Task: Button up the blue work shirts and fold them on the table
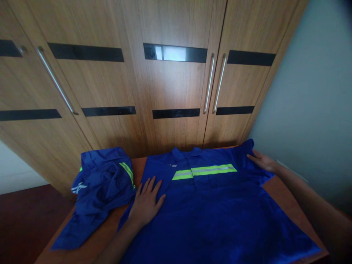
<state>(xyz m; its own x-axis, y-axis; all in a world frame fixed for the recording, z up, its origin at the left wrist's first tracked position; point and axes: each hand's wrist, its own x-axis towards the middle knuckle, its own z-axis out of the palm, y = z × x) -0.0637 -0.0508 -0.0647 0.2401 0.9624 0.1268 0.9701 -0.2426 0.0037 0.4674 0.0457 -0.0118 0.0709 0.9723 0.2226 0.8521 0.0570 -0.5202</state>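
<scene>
A blue work jacket (209, 209) with a yellow-green and silver reflective stripe across the chest lies spread out on the table, its collar toward the wardrobe. My left hand (145, 203) rests flat on the chest at the left side, fingers spread. At the far right, my right hand (264, 160) has the sleeve of the jacket between its fingers, near the shoulder; part of those fingers is hidden by the cloth. Left of the jacket sits a second blue garment (101, 190), bunched up, with a similar reflective stripe and white marking.
The reddish-brown table (280, 200) shows along the jacket's right side and under the bunched garment. Behind it rises a wooden wardrobe (176, 88) with metal handles and black strips. A pale wall (305, 110) stands close on the right.
</scene>
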